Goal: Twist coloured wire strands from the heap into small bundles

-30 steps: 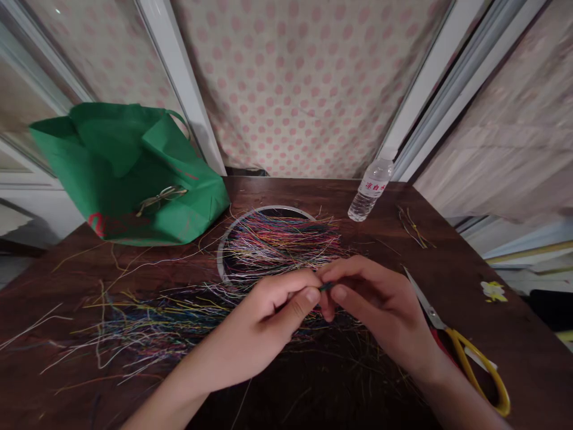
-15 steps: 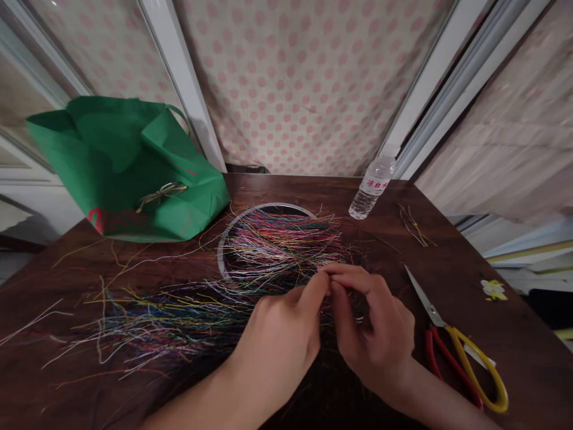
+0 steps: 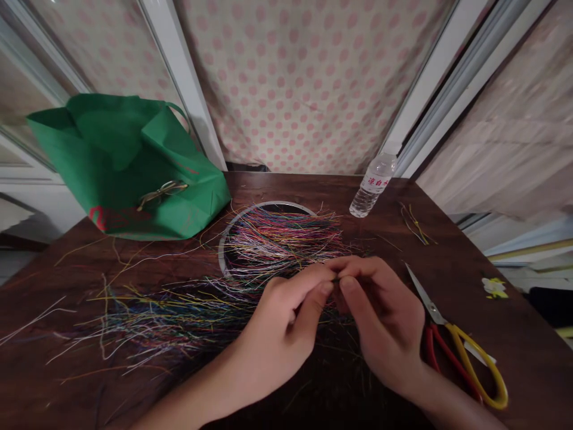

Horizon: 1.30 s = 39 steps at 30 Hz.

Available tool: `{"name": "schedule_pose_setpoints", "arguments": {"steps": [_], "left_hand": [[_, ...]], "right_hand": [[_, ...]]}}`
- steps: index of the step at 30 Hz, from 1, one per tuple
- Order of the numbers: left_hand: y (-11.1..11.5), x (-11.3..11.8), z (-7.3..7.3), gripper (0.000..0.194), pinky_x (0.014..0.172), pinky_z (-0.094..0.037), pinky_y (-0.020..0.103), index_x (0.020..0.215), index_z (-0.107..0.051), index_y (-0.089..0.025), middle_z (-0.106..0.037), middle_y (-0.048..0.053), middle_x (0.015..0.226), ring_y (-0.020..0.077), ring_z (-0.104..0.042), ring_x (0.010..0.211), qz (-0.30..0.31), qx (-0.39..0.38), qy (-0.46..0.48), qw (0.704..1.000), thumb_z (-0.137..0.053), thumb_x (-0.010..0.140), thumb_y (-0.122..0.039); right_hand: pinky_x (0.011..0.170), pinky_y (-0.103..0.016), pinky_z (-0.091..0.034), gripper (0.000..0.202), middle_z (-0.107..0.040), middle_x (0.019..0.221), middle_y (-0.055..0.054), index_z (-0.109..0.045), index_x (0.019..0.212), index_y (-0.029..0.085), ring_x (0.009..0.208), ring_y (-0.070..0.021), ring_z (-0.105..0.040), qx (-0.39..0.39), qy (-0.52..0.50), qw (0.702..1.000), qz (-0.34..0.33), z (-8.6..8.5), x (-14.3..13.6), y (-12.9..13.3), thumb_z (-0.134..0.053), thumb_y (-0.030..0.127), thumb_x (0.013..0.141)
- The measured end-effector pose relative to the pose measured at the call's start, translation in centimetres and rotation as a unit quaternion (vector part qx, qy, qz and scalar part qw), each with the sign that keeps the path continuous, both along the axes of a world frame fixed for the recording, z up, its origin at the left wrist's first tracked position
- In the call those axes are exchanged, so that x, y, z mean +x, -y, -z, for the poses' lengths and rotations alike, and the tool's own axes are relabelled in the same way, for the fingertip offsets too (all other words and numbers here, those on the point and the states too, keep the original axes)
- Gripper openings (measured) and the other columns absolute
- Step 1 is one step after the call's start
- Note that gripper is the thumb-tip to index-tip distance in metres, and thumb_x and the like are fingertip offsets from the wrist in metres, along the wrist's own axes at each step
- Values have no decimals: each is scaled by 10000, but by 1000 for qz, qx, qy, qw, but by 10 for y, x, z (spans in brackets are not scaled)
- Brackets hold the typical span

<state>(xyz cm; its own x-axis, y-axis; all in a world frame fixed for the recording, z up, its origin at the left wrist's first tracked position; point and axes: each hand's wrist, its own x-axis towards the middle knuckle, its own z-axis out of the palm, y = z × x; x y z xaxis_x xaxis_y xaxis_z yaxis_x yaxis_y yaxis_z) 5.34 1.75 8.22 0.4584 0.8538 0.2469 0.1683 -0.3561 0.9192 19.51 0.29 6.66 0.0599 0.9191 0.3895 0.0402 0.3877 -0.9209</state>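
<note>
A: What carries everything here?

B: A dark wooden counter [image 3: 470,251], with a polka-dot curtain [image 3: 304,83] hanging behind its far edge.

A: And the largest item on it?

B: A green bag [image 3: 125,161], slumped at the far left corner, a pair of glasses [image 3: 161,192] resting on its side.

A: What lies at the centre?

B: A spread of thin coloured wires [image 3: 268,245], fanned from the middle of the counter toward the left edge. Part of it crosses a round grey-rimmed opening [image 3: 224,245] in the counter top.

A: Where are the hands?

B: Both sit over the near side of the wire spread, well inside the near edge. The left hand [image 3: 282,334] and right hand [image 3: 385,322] meet fingertip to fingertip; thumb and forefinger of each are pinched together on 1 small dark wire piece [image 3: 335,279] held between them, just above the heap.

A: Anything to the right?

B: Scissors [image 3: 456,346] with 1 yellow and 1 red handle lie near the right edge, just beside the right hand. A water bottle [image 3: 372,186] stands tilted near the far right corner. A few loose strands [image 3: 416,227] lie next to it.
</note>
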Motion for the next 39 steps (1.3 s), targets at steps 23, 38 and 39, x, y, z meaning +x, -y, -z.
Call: {"name": "schedule_pose_setpoints", "arguments": {"steps": [23, 38, 39], "left_hand": [[-5, -2, 4, 220, 379, -283, 191, 887, -581, -171, -494, -6, 692, 71, -372, 502, -10, -86, 59, 994, -399, 956, -273], [-13, 0, 4, 261, 309, -206, 180, 740, -471, -190, -365, -71, 529, 44, -228, 367, 33, -187, 146, 971, -391, 945, -330], [-13, 0, 4, 261, 312, -205, 182, 736, -463, -194, -333, -80, 515, 47, -220, 365, 34, -192, 148, 970, -392, 944, -334]], "right_hand": [[622, -255, -547, 449, -668, 912, 2, -601, 1162, 266, 697, -106, -627, 155, 101, 981, 60, 12, -4, -4, -508, -28, 836], [535, -252, -552, 261, -654, 827, -6, -611, 1113, 241, 635, -118, -622, -23, -56, 993, -103, 3, 3, -15, -524, 134, 891], [539, -251, -551, 263, -650, 834, -5, -607, 1124, 243, 647, -119, -618, -48, -85, 986, -133, 1, 4, -16, -546, 156, 884]]}}
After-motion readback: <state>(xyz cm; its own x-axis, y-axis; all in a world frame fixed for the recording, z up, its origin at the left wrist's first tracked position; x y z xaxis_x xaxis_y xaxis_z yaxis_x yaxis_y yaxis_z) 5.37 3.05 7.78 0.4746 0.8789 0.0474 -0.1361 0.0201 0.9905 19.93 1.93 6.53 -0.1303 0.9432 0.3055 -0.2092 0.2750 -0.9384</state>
